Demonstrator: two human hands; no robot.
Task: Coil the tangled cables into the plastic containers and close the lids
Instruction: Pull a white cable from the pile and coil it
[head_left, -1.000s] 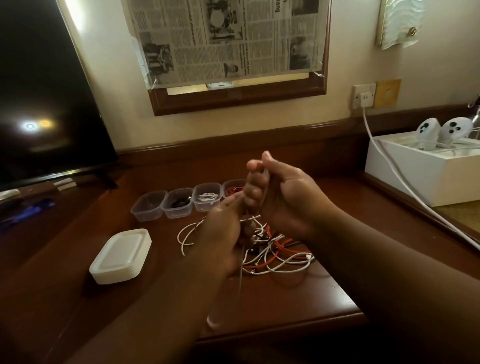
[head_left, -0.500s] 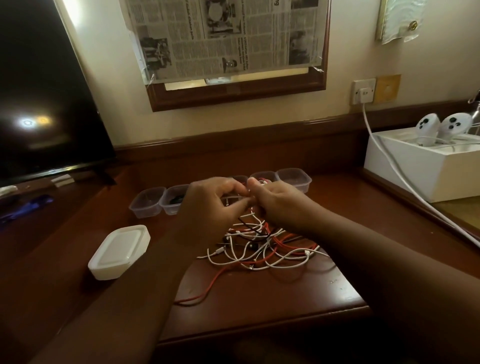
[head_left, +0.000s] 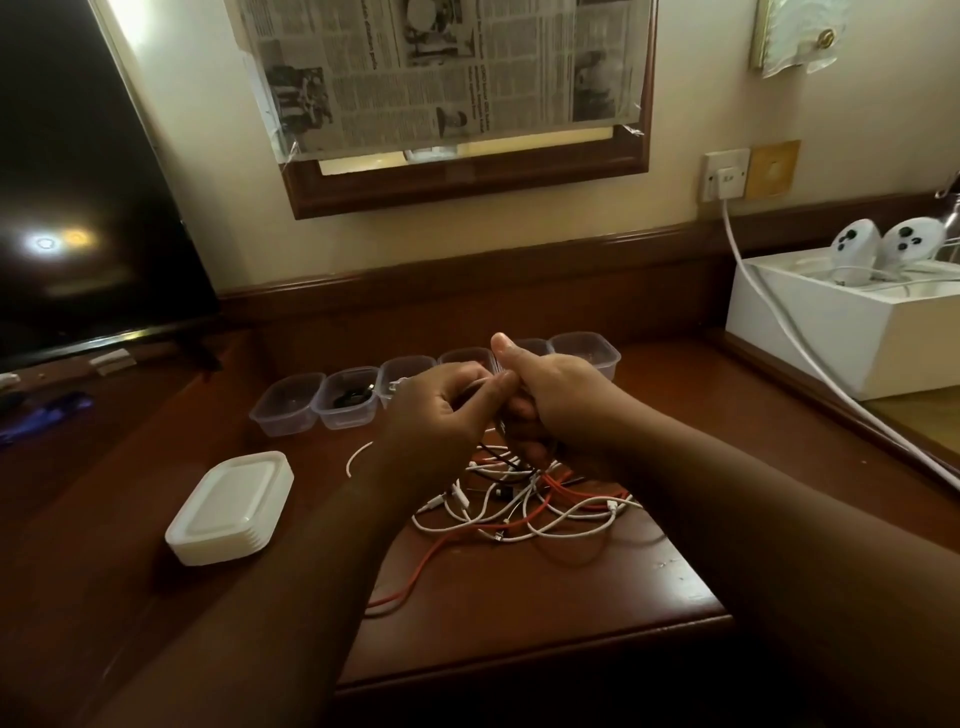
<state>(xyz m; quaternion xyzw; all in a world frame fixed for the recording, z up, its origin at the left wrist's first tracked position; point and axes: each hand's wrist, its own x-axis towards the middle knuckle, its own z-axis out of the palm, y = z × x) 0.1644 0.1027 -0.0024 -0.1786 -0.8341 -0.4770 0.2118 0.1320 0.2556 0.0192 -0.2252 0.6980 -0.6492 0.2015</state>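
Cable (head_left: 501, 422) in both curled grips

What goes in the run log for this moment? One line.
left hand: pinches cable | right hand: grips cable | cable tangle: on desk | lid stack: unused

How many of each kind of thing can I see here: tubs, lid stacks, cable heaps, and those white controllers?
Clear plastic containers: 6, in a row, some partly hidden
Stack of lids: 1
Tangle of cables: 1, strands too knotted to count
White controllers: 2
Total: 10
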